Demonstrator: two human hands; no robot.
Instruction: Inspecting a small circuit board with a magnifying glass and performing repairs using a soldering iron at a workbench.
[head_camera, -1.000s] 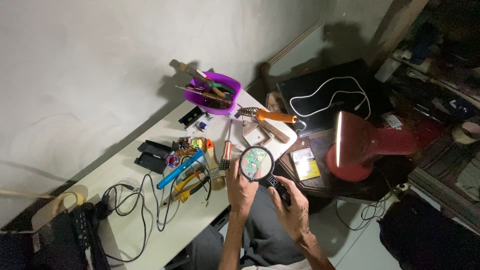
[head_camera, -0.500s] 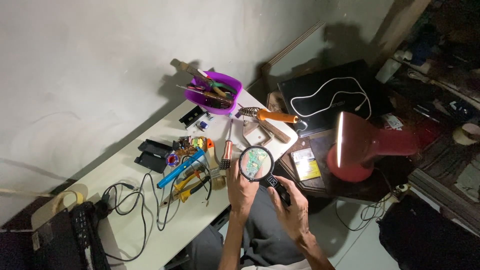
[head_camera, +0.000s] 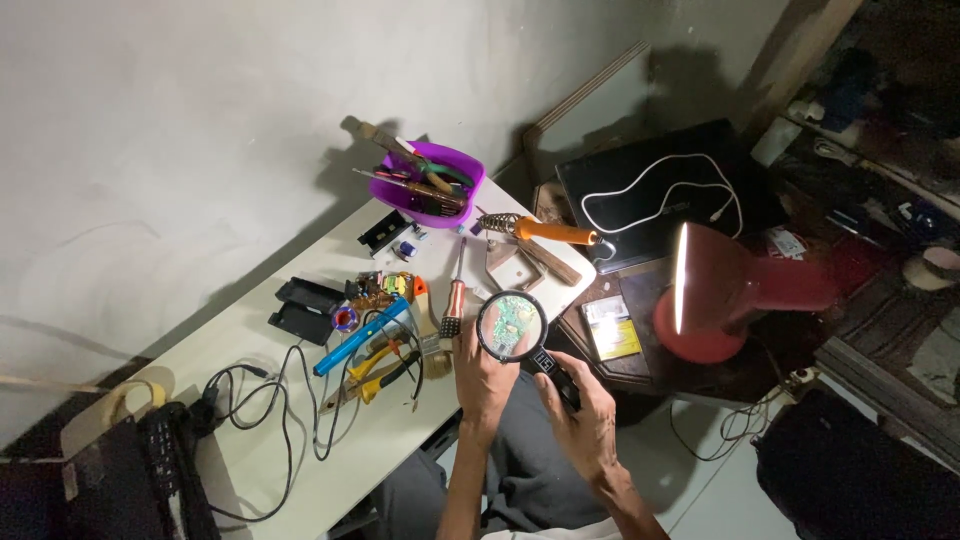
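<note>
A magnifying glass (head_camera: 511, 326) is held by its black handle in the right hand (head_camera: 585, 420), fingers closed round it — lens kept level over a green circuit board (head_camera: 513, 318), seemingly so the board reads enlarged. The board is steadied from beneath the lens by the left hand (head_camera: 482, 375); its grip is hidden and cannot be told. Left of the lens lies a red-handled screwdriver (head_camera: 453, 296); beyond the lens, an orange-handled soldering iron (head_camera: 540, 230) — within reach. Right of the lens a red lamp (head_camera: 735, 290) throws light.

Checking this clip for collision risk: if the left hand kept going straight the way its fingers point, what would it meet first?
Probably the red-handled screwdriver lying just beyond the left hand, though depth is hard to judge from above.
</note>
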